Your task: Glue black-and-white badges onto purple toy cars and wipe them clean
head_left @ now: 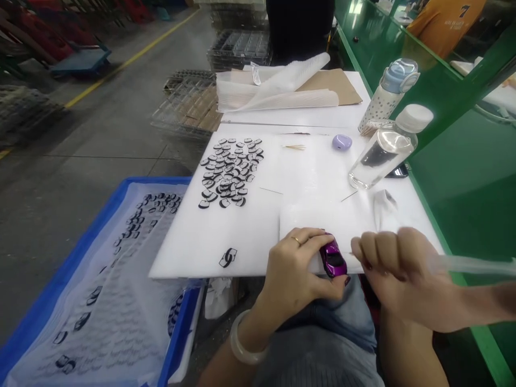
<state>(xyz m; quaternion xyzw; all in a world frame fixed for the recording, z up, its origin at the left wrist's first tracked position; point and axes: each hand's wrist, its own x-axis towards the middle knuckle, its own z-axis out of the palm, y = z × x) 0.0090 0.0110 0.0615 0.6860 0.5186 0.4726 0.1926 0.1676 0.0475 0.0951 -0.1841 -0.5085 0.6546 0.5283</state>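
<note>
A glossy purple toy car point(334, 259) with a dark window is held between the thumb and fingers of my left hand point(292, 266), at the table's front edge. Just right of the car, my right hand point(407, 274) is closed in a fist. Out of its far side sticks a pale, translucent stick-like thing point(475, 264), blurred; its kind cannot be made out. Left of my hands lies a small black-rimmed clear part point(228, 257). Many similar parts point(231, 172) are spread in a cluster farther back on the white tabletop point(181, 242).
A clear bottle point(382, 156) and a dotted flask point(387, 97) stand at the right, near a purple case point(342, 142) and a crumpled white cloth point(385, 207). Thin sticks point(295, 147) lie mid-table. Foam sheets point(278, 94) cover the back. A blue crate point(108, 215) stands at the left.
</note>
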